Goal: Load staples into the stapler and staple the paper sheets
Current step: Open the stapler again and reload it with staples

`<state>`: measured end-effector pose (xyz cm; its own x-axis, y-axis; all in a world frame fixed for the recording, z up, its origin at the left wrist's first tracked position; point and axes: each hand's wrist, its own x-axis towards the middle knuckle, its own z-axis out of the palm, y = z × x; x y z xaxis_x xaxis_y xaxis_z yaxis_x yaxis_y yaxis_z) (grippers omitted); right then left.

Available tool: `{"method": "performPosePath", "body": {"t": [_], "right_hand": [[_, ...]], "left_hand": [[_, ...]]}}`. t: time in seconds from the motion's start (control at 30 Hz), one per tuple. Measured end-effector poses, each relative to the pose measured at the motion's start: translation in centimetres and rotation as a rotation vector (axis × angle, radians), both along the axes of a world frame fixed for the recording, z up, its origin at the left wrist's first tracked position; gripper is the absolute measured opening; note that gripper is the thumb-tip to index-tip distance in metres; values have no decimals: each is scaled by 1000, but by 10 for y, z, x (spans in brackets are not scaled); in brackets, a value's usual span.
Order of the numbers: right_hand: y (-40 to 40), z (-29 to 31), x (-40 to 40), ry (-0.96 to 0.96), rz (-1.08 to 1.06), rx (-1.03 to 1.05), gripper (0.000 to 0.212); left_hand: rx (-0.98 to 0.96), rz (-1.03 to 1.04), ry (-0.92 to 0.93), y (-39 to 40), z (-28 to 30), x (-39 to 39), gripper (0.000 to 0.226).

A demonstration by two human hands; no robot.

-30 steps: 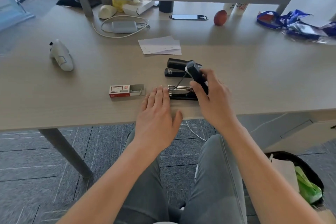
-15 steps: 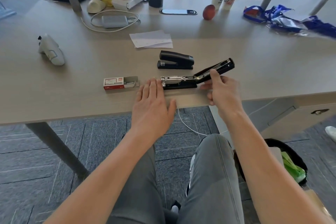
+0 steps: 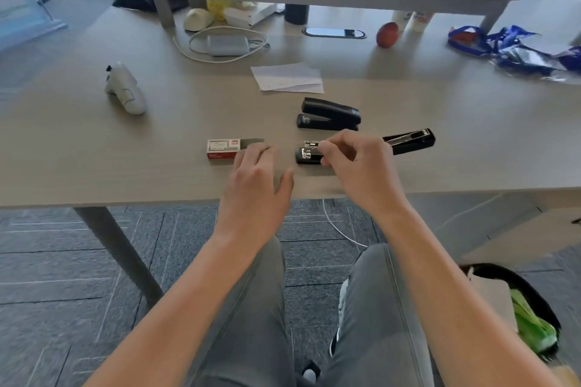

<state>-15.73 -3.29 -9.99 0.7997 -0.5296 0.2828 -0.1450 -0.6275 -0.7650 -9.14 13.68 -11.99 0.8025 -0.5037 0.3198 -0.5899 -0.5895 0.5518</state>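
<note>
stapler (image 3: 309, 154) lay opened flat near the table's (image 3: 94, 166) front edge, lid (image 3: 412, 141) swung out right. right hand (image 3: 358, 166) hovered over its magazine, fingers curled; contents undeterminable. left hand (image 3: 256, 176) reached, fingers relaxed, touching the staple box (image 3: 223, 148). paper sheets (image 3: 289, 77) lay farther back.

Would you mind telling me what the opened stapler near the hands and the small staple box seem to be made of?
The opened stapler: matte black body, probably plastic, though painted metal is possible. Its staple channel is bright and mirror-like, so evidently bare metal. The staple box: red and white printed faces with flat folded edges, most likely thin cardboard.
</note>
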Motion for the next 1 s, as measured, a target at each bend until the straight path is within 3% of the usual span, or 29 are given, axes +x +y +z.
{"method": "performPosePath", "body": {"t": [0.07, 0.17, 0.33, 0.7, 1.0], "right_hand": [[13, 3, 17, 8, 53, -85, 8], [29, 3, 43, 56, 137, -252, 15], [40, 1, 78, 91, 202, -426, 18], [39, 8, 112, 268, 429, -418, 19], [33, 3, 112, 234, 430, -329, 7]], "left_hand": [[-14, 59, -44, 14, -1, 12, 39], [29, 127, -107, 32, -3, 30, 40], [229, 82, -71, 42, -12, 48, 66], [311, 91, -86, 41, -28, 54, 70], [332, 96, -92, 40, -29, 54, 70]]}}
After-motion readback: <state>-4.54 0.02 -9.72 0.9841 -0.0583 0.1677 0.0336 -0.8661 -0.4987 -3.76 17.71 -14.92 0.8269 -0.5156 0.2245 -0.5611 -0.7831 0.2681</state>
